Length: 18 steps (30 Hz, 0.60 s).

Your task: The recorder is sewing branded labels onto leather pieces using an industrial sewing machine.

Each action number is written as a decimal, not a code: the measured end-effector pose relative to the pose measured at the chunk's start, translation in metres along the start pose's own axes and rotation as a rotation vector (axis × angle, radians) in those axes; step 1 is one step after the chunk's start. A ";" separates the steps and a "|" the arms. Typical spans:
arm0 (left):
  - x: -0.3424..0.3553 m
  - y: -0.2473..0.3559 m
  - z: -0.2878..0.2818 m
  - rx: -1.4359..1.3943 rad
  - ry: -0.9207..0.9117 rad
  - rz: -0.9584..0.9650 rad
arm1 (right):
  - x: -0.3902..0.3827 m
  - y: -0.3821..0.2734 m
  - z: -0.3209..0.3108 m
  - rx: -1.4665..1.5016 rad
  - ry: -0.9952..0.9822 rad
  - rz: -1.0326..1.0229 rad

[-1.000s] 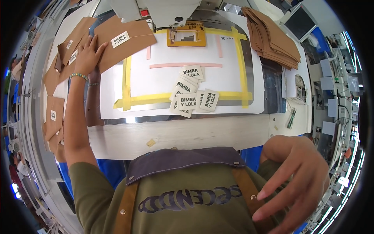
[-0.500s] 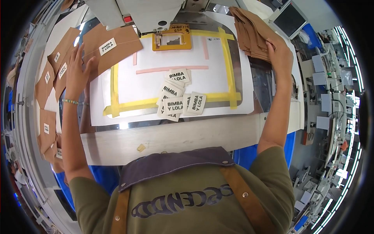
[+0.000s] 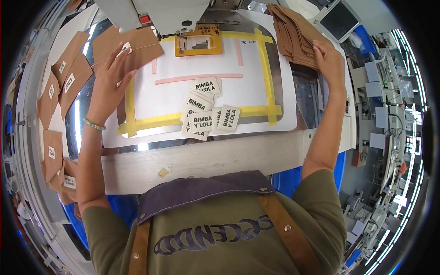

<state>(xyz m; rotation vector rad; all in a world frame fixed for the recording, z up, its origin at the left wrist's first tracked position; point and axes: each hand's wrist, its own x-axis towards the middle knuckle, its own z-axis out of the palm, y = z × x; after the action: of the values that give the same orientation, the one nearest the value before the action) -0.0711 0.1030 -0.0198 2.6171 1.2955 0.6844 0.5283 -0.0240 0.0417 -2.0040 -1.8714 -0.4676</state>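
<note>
My left hand (image 3: 107, 85) is open, with fingers spread over the lower left of a brown fabric panel (image 3: 146, 43). The fingertips partly cover the white printed label (image 3: 126, 47) on that panel. My right hand (image 3: 329, 63) is at the right edge of a stack of brown fabric pieces (image 3: 293, 34), its fingers closed on the edge of a piece. Between the hands lies a white template sheet (image 3: 174, 98) bordered with yellow tape. Several loose cream labels (image 3: 201, 120) overlap on its near part. A small yellow clamp frame (image 3: 217, 51) stands under the machine head.
The white machine head (image 3: 169, 11) with a red switch overhangs the far side. More labelled brown pieces (image 3: 75, 80) lie on the left, with others (image 3: 52, 153) lower down. A dark monitor (image 3: 340, 21) stands at far right. The table's pale front edge (image 3: 206, 158) runs before my body.
My left hand has moved right, from the labelled pieces on the left to the panel beside the machine head. My right hand stays at the stack, its fingers slightly shifted.
</note>
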 end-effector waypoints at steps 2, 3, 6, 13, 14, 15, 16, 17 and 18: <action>-0.003 0.002 -0.002 0.015 -0.014 0.008 | 0.004 -0.009 -0.001 -0.011 0.005 0.008; -0.003 0.003 -0.003 0.002 -0.024 0.004 | 0.007 -0.018 -0.004 -0.089 -0.028 0.121; -0.005 0.007 -0.004 -0.011 -0.013 0.028 | 0.016 -0.019 -0.001 -0.102 0.157 0.137; 0.008 0.057 0.001 -0.121 0.100 0.304 | 0.018 -0.085 0.014 -0.087 0.141 -0.467; 0.012 0.067 0.007 -0.121 0.102 0.301 | 0.010 -0.103 0.023 -0.072 0.072 -0.516; 0.014 0.078 0.013 -0.201 0.080 0.346 | 0.002 -0.121 0.031 -0.054 0.005 -0.567; 0.016 0.088 0.019 -0.281 0.059 0.389 | -0.004 -0.134 0.038 -0.039 -0.023 -0.646; 0.019 0.097 0.028 -0.280 0.060 0.387 | -0.010 -0.146 0.042 -0.027 -0.053 -0.720; 0.023 0.105 0.034 -0.274 0.054 0.447 | -0.014 -0.158 0.046 -0.023 -0.049 -0.725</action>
<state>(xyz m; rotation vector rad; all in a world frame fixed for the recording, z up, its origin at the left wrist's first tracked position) 0.0321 0.0584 -0.0090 2.6806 0.5679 0.9236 0.3697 -0.0057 0.0003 -1.2936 -2.6025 -0.6220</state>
